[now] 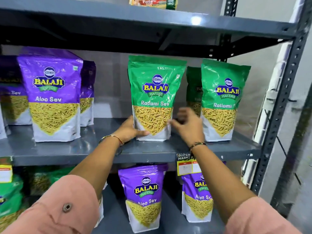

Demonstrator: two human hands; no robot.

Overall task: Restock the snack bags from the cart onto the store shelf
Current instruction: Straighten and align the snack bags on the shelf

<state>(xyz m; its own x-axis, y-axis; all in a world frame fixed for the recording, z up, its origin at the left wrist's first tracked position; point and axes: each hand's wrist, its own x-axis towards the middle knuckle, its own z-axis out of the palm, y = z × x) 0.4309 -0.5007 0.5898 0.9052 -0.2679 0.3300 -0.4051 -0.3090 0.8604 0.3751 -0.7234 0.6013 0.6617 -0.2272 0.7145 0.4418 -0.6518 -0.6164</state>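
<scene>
A green Ratlami Sev bag (155,92) stands upright on the middle grey shelf (67,149). My left hand (130,129) grips its lower left corner. My right hand (187,125) hovers just off the bag's lower right edge, fingers apart and blurred, holding nothing. To the right stands another green Ratlami Sev bag (222,98), with a third green bag (193,88) half hidden behind it. Purple Aloo Sev bags (52,92) stand on the left of the same shelf. No cart is in view.
The lower shelf holds purple Aloo Sev bags (143,195) and green bags (10,200) at the far left. A yellow price tag (185,164) hangs on the shelf edge. A packet (153,2) lies on the top shelf. The perforated upright (283,102) bounds the right side.
</scene>
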